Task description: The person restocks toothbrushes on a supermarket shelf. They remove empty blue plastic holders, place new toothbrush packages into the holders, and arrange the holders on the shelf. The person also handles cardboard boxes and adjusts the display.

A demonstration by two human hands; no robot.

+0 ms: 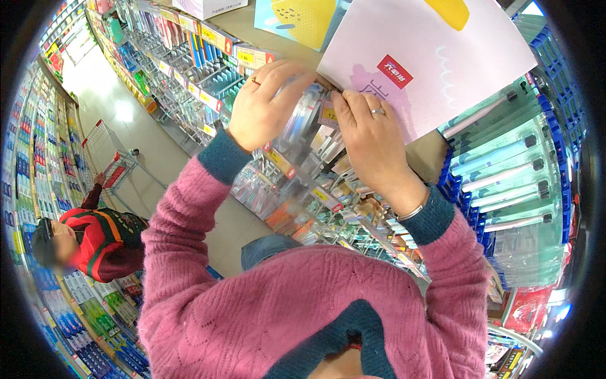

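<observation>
My left hand (267, 106), with a ring on one finger, is raised at the shelf front, palm down. Its fingertips are blurred beside clear plastic packs (302, 116), and whether they hold one cannot be made out. To its right, my right hand (371, 142) has its fingers bent at the shelf edge, close to a yellow-and-white price tag (330, 113). A pale pink box (426, 57) with printed writing lies just beyond those fingers on the shelf top. What the right fingertips grip is hidden.
Blue racks hold packaged toothbrushes (502, 175) at the right. Hanging goods and price tags (326, 199) line the shelf below my hands. A yellow-and-blue box (296, 23) stands above. Leftward, a person (102, 237) is in the aisle with a shopping cart (111, 151).
</observation>
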